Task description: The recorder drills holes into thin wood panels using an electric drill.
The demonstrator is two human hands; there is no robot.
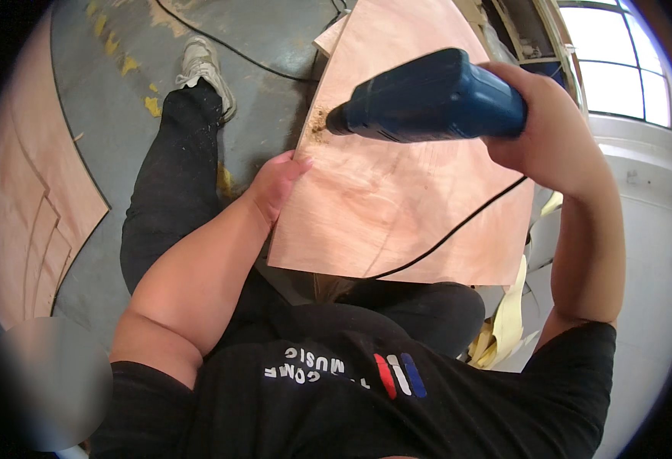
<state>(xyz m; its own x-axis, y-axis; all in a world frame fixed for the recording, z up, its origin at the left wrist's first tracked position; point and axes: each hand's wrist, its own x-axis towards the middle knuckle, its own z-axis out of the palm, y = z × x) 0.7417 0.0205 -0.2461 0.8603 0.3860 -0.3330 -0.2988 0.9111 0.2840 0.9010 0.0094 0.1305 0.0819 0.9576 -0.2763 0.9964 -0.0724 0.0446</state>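
There are two hands (pixel 276 186) (pixel 548 126), one blue drill (pixel 437 99) and one shoe (pixel 204 70)

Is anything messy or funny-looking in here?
Yes, a little messy. Loose light-brown crumbs, probably sawdust, lie by the nose of the blue handheld power tool, standing out against the smooth pinkish wooden board. Ragged yellow patches also look odd on the grey floor.

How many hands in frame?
2: the left hand grips the left edge of the wood panel; the right hand holds the blue power drill.
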